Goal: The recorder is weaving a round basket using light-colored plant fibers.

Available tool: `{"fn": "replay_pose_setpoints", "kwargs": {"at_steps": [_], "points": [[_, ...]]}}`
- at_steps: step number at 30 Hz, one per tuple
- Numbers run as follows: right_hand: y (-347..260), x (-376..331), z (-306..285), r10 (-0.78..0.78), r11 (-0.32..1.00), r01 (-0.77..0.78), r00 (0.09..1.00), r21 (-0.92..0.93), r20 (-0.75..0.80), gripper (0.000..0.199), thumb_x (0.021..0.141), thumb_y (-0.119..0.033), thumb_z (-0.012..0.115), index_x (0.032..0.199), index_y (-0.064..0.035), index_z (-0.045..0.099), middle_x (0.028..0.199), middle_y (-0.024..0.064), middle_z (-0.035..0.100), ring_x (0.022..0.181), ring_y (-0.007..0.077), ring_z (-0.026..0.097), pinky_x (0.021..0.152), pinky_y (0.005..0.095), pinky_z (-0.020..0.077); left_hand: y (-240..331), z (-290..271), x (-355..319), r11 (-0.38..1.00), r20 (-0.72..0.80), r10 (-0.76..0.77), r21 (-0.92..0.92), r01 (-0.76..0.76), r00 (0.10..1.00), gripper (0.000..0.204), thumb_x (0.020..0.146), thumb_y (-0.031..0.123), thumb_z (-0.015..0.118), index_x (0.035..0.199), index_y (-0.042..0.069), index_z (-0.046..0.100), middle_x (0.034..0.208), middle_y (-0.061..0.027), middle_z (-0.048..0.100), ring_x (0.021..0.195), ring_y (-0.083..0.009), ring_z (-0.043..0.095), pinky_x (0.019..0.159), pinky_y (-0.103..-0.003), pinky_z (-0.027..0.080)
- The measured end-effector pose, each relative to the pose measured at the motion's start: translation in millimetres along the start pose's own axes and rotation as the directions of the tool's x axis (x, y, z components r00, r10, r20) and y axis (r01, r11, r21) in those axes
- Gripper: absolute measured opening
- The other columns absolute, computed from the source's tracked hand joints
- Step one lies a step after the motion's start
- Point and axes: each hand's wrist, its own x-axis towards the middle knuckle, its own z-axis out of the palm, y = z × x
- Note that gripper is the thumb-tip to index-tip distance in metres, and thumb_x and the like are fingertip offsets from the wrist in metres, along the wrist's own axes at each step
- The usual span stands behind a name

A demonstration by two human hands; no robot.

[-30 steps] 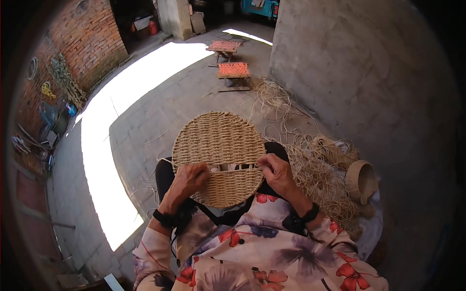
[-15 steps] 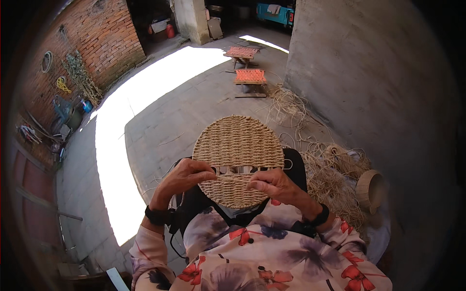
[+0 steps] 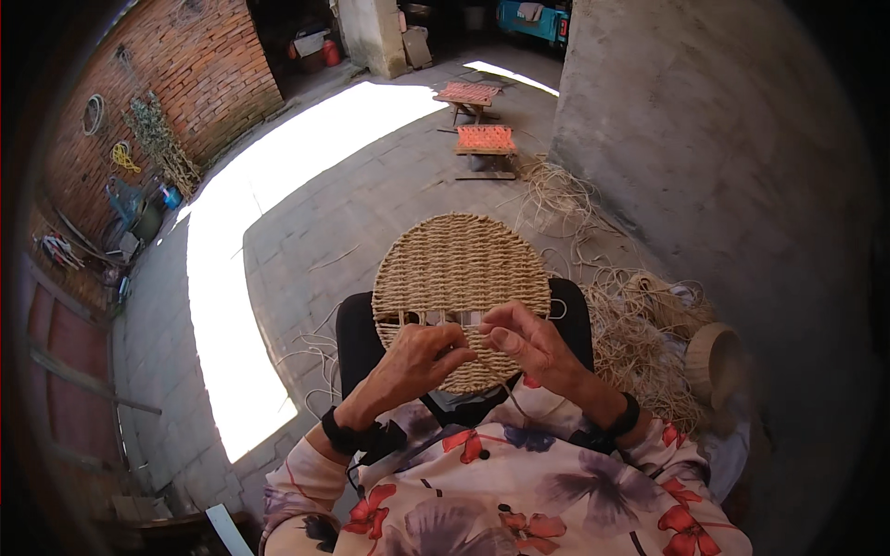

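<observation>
A round woven straw mat rests on a black stool in front of me, with an unwoven gap across its lower part. My left hand lies on the mat's near edge, fingers pinched on a thin straw strand. My right hand is just to the right, fingers closed on the same strand at the gap. Both wrists wear dark bands above floral sleeves.
A heap of loose straw fibre lies to the right beside a small round basket. Two small stools with orange woven seats stand farther off. A grey concrete wall rises at right, a brick wall at left.
My view has shifted so the mat sits farther right. Both hands have drawn closer together at the gap, working the strand.
</observation>
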Motion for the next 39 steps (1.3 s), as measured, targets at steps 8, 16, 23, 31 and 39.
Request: {"fn": "replay_pose_setpoints", "kwargs": {"at_steps": [8,16,23,31,39], "points": [[30,-31,-3,0.432,0.781,-0.586,0.757,0.217,0.49,0.03,0.102,-0.03,0.056,0.117,-0.005,0.06,0.079,-0.0025,0.058,0.066,0.0016,0.054,0.055,0.0161,0.0398,-16,29,-4,0.996,0.108,-0.037,-0.083,0.046,0.993,0.019,0.091,0.018,0.067,0.087,-0.001,0.064,0.067,-0.0164,0.06,0.06,-0.0307,0.059,0.058,-0.04,0.046],[28,-31,-10,0.567,0.778,-0.591,0.807,0.212,0.169,0.016,0.095,-0.012,0.062,0.104,-0.0016,0.071,0.079,-0.0006,0.065,0.066,0.0043,0.056,0.06,0.0206,0.0465,-20,33,8,0.975,0.091,-0.118,-0.177,0.132,0.989,0.021,0.091,0.019,0.067,0.087,-0.001,0.067,0.071,-0.0173,0.062,0.064,-0.0321,0.061,0.06,-0.04,0.047],[49,-14,1,-0.164,0.706,-0.014,0.969,-0.708,-0.183,0.005,0.084,-0.009,0.065,0.083,-0.0045,0.063,0.066,0.0105,0.064,0.059,0.025,0.066,0.051,0.0379,0.0489,-55,39,23,0.954,-0.146,0.068,0.297,-0.022,0.987,0.016,0.09,0.018,0.063,0.091,0.003,0.068,0.08,-0.0146,0.062,0.074,-0.0336,0.065,0.065,-0.044,0.051],[76,4,24,-0.082,0.579,0.029,0.996,-0.815,-0.023,0.007,0.087,-0.012,0.061,0.088,-0.0049,0.06,0.061,0.0152,0.062,0.054,0.0285,0.064,0.049,0.039,0.0499,-71,51,35,0.871,-0.107,0.185,0.479,-0.112,0.977,0.008,0.083,0.011,0.064,0.089,0.006,0.065,0.078,-0.0108,0.057,0.067,-0.0318,0.064,0.059,-0.043,0.051],[51,17,25,0.709,0.673,-0.716,0.696,0.187,0.113,0.022,0.097,-0.013,0.045,0.106,0.0024,0.058,0.066,0.0069,0.062,0.047,0.0122,0.057,0.037,0.0277,0.0433,-66,47,34,0.852,-0.048,0.169,0.51,-0.122,0.984,0.007,0.082,0.01,0.061,0.085,0.004,0.064,0.08,-0.0106,0.059,0.073,-0.0316,0.067,0.061,-0.042,0.054]]}}
